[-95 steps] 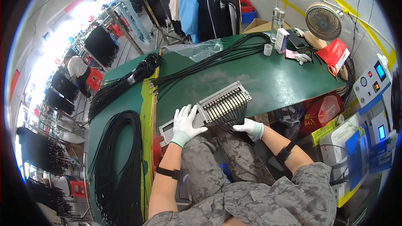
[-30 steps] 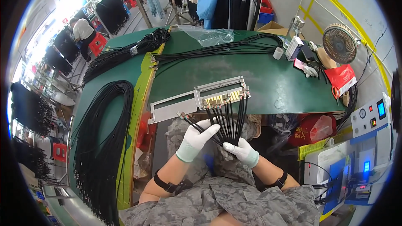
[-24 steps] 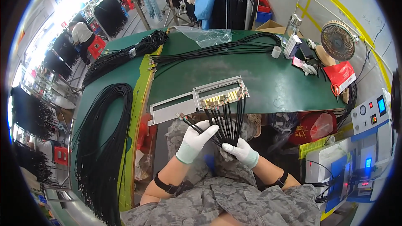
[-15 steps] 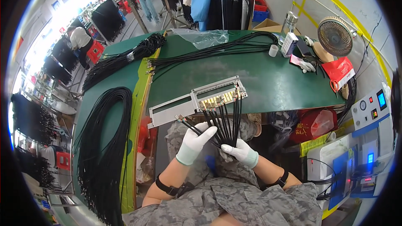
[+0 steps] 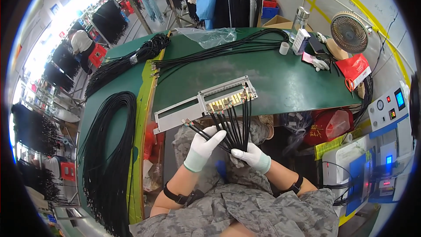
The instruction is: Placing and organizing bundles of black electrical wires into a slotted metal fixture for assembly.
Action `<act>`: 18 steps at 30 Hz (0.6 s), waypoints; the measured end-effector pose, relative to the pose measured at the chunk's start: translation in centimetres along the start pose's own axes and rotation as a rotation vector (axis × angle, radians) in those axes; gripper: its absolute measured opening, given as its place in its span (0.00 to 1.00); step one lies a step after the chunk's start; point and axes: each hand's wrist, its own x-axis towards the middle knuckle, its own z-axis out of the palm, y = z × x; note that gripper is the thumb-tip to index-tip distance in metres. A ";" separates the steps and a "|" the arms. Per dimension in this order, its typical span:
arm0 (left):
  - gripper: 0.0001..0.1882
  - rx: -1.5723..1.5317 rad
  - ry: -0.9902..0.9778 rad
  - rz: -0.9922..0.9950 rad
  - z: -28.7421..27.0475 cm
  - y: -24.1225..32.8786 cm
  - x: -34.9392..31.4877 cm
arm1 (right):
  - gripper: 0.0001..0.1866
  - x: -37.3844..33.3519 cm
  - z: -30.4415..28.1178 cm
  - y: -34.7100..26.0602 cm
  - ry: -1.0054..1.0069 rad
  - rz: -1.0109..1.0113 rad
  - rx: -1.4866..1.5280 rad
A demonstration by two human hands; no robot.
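Both my hands wear white gloves and hold a fan of thin black cables [image 5: 234,125] over my lap, just in front of the green table's edge. My left hand [image 5: 202,145] grips the cables, and a few loose connector ends [image 5: 188,123] stick out to its left. My right hand [image 5: 248,156] pinches the bundle lower down. Several of the cables run up into gold connectors on a long grey metal panel [image 5: 206,103] lying at the table's front edge.
A green table [image 5: 285,79] carries more black cables [image 5: 228,48], a clear plastic bag, a bottle, a small fan [image 5: 349,25] and red items at right. Big coils of black cable [image 5: 109,149] lie left. Test equipment [image 5: 388,114] stands at right. Another person [image 5: 81,41] works far left.
3.2 s ago both hands were at the panel on the table. Since then they dropped to my lap and hold the cable bundle, with little movement over the last second.
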 end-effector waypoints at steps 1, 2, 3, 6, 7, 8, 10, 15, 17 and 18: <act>0.16 0.013 0.000 0.000 0.0 0.0 0.0 | 0.18 0.0 0.0 -0.1 -0.008 0.002 0.001; 0.16 0.013 -0.001 -0.002 0.0 -0.1 0.0 | 0.18 -0.1 -0.1 -0.1 -0.015 0.005 0.002; 0.16 0.007 0.001 -0.001 0.0 -0.2 0.0 | 0.18 -0.1 -0.1 -0.2 -0.023 0.008 0.003; 0.16 -0.004 0.006 -0.002 -0.1 -0.3 -0.1 | 0.19 -0.1 0.0 -0.4 -0.027 0.022 -0.002; 0.16 -0.004 -0.005 -0.012 -0.1 -0.2 -0.2 | 0.19 -0.1 0.0 -0.4 -0.029 0.029 -0.005; 0.16 -0.004 -0.015 -0.023 -0.2 -0.1 -0.2 | 0.19 -0.1 0.0 -0.4 -0.028 0.032 -0.004; 0.16 -0.006 -0.025 -0.038 -0.2 -0.1 -0.1 | 0.19 -0.1 -0.2 -0.2 -0.043 0.037 -0.012; 0.15 0.002 -0.003 -0.033 -0.2 -0.2 0.1 | 0.19 0.2 0.0 -0.7 -0.053 0.000 -0.011; 0.15 0.021 -0.016 -0.025 -0.1 0.1 0.0 | 0.19 0.0 0.0 -0.4 -0.054 0.011 -0.017; 0.15 0.020 -0.015 -0.027 -0.1 0.0 0.0 | 0.19 0.0 0.0 -0.4 -0.056 0.012 -0.028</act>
